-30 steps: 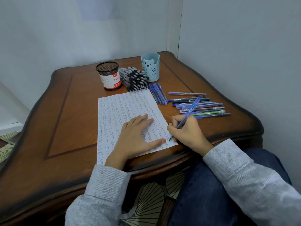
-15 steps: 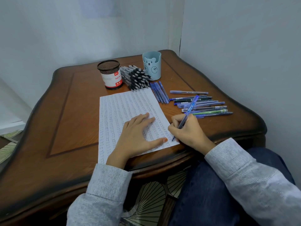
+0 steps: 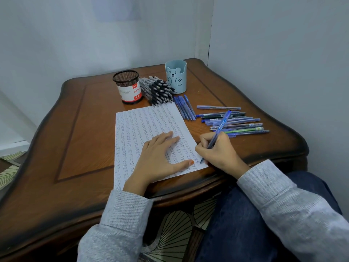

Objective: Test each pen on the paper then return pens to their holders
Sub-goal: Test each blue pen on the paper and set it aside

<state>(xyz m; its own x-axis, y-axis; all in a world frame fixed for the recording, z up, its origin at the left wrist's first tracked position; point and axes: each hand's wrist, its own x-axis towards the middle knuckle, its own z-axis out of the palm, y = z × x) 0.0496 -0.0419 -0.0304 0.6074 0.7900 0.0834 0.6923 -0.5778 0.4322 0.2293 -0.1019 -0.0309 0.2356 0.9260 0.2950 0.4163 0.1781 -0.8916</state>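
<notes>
A white paper [image 3: 143, 125] covered in rows of small ink marks lies on the wooden table [image 3: 79, 140]. My left hand [image 3: 160, 159] rests flat on the sheet with fingers spread. My right hand [image 3: 219, 150] grips a blue pen [image 3: 220, 127], its tip touching the paper's near right corner. Behind the sheet stand a black mesh holder [image 3: 128, 87] with a red and white label and a light blue bear holder [image 3: 176, 76]. Black-grip pens [image 3: 158, 89] are piled between the holders. Blue pens [image 3: 185, 107] lie beside the sheet, and more pens [image 3: 238, 121] lie to the right.
The table stands in a corner, with grey walls [image 3: 283, 53] close behind and to the right. Its near edge curves just under my wrists. My lap in dark trousers [image 3: 245, 224] sits below the table's right corner, over a patterned floor [image 3: 170, 233].
Hardly anything has moved. My right hand keeps the pen tip on the paper's near right corner, shifting only slightly. The camera has tilted a little.
</notes>
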